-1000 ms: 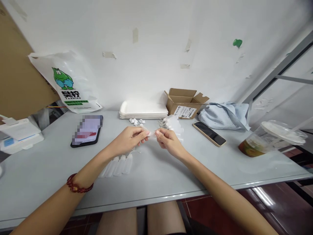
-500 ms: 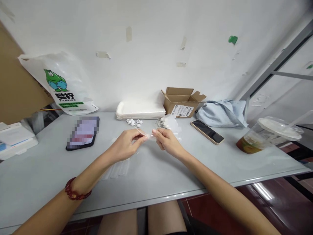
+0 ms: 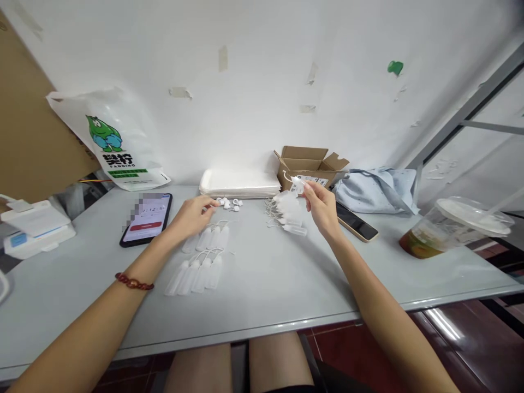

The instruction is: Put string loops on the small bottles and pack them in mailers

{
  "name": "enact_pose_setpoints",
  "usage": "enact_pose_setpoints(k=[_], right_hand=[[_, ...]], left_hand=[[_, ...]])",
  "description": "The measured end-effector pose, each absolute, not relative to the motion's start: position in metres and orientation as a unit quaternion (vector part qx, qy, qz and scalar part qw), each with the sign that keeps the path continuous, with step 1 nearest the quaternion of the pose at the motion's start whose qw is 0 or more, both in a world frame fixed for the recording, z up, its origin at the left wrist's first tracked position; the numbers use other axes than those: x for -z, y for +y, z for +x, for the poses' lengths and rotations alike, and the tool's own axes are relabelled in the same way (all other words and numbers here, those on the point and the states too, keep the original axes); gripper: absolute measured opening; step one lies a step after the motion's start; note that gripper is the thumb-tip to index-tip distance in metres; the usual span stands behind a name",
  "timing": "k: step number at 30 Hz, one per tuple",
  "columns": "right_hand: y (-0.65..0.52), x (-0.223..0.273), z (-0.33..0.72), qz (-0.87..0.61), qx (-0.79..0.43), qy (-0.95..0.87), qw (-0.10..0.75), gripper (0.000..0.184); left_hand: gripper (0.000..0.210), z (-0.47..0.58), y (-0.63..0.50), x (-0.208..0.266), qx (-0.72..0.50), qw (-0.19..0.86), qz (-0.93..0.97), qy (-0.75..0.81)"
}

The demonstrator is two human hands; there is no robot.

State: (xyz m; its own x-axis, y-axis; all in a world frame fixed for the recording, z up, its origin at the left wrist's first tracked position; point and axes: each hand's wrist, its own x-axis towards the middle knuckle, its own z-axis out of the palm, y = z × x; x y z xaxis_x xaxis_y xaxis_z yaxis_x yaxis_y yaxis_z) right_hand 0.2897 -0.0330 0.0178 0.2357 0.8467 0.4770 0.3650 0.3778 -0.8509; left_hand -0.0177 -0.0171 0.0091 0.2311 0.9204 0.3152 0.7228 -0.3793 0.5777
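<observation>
My right hand [image 3: 321,207] pinches a small translucent plastic tube [image 3: 297,186] with a white top, a thin white cord and small dark print. It is held up in front of the cardboard box, over a pile of similar tubes [image 3: 290,213]. My left hand [image 3: 193,216] reaches low over the table, fingers stretched out and thumb side partly hidden. Its fingertips are at the edge of a cluster of small white caps [image 3: 226,203]; whether they touch one is unclear. Nearer me lie two rows of corded translucent tubes [image 3: 198,275], the farther row partly behind my left hand.
A stack of white sheets or sleeves [image 3: 241,183] and an open cardboard box [image 3: 305,164] stand by the wall. Phones lie left [image 3: 147,221] and right [image 3: 357,222]. Blue cloth [image 3: 374,188], a drink cup [image 3: 446,229], a printed plastic bag [image 3: 118,142] and white boxes [image 3: 39,229] surround them.
My hands, together at the middle before, have parted. The right moved up and right with a tube; the left went left to the white caps, uncovering the tube rows.
</observation>
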Motion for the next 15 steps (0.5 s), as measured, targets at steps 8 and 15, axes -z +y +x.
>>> enact_pose_setpoints(k=[8,15], right_hand=[[-0.023,-0.013,0.296,-0.562,-0.035,-0.64,0.523,0.036],[-0.002,-0.01,0.304,-0.552,-0.035,-0.681,0.48,0.033]], left_hand=[[0.035,-0.011,0.005,0.005,-0.271,0.193,0.821,0.464],[0.036,-0.011,0.007,0.007,-0.234,0.159,0.839,0.464]])
